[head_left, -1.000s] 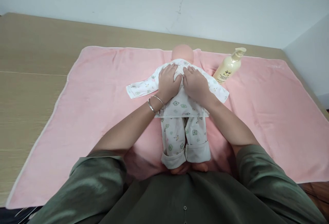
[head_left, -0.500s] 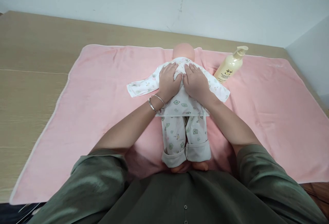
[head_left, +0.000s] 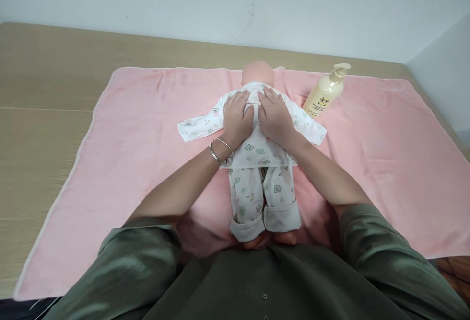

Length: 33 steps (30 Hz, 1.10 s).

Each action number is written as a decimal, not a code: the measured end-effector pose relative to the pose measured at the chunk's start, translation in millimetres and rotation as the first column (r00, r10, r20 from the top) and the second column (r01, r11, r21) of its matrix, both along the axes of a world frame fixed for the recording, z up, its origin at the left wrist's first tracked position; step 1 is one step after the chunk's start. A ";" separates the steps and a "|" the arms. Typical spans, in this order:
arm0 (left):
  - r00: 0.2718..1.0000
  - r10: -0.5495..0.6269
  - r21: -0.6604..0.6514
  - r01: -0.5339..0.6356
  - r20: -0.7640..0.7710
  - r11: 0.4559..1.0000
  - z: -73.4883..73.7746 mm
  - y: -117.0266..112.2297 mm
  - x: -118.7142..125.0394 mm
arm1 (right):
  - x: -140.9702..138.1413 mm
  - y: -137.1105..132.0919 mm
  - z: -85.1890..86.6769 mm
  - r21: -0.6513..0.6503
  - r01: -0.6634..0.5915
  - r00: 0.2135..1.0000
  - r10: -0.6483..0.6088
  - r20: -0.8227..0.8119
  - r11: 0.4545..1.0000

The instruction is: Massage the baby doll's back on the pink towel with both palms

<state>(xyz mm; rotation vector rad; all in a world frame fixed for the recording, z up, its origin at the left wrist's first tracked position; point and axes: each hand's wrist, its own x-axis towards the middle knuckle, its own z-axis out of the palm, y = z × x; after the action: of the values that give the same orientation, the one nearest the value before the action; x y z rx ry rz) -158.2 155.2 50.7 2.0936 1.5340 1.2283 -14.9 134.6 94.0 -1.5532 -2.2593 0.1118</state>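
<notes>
A baby doll (head_left: 259, 71) lies on a pink towel (head_left: 139, 129), head away from me, feet near my body. It wears a white printed top and trousers (head_left: 262, 193). My left hand (head_left: 236, 118), with bangles at the wrist, rests flat on the doll's upper trunk, fingers stretched toward the head. My right hand (head_left: 275, 116) lies flat beside it, fingers stretched out, thumbs nearly meeting over the middle. Neither hand holds anything. One empty sleeve (head_left: 196, 126) spreads out to the left.
A cream pump bottle (head_left: 325, 94) lies tilted on the towel to the right of the doll's head. The towel covers a light wooden table (head_left: 44, 129) that meets a white wall at the back. My green sleeves fill the bottom of the view.
Both hands have slid slightly closer together on the doll's upper trunk. The view has shifted a little; the doll and bottle stay in place.
</notes>
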 end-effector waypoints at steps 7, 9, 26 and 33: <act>1.000 -0.016 0.019 0.016 0.024 1.000 -0.5 0.3 -0.3 | -2.9 -10.3 14.8 0.038 -0.015 1.000 0.015 0.004 0.999; 1.000 -0.009 0.019 0.009 0.022 1.000 -0.6 0.5 -0.3 | -3.1 -7.7 10.2 0.026 0.003 1.000 -0.003 0.008 1.000; 0.995 -0.010 -0.083 0.018 0.099 0.996 16.1 -2.7 0.8 | -8.1 -19.0 24.1 -0.030 -0.006 0.998 0.007 0.059 1.000; 0.995 0.007 -0.022 -0.004 0.099 1.000 53.7 -13.9 35.0 | 42.8 -23.9 95.3 -0.093 0.170 0.984 -0.174 -0.040 0.981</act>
<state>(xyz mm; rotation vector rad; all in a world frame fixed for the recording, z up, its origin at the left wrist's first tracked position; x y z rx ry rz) -123.2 141.3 104.4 1.9849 1.5042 1.2908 27.9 110.7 189.3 -1.7662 -2.0989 0.2021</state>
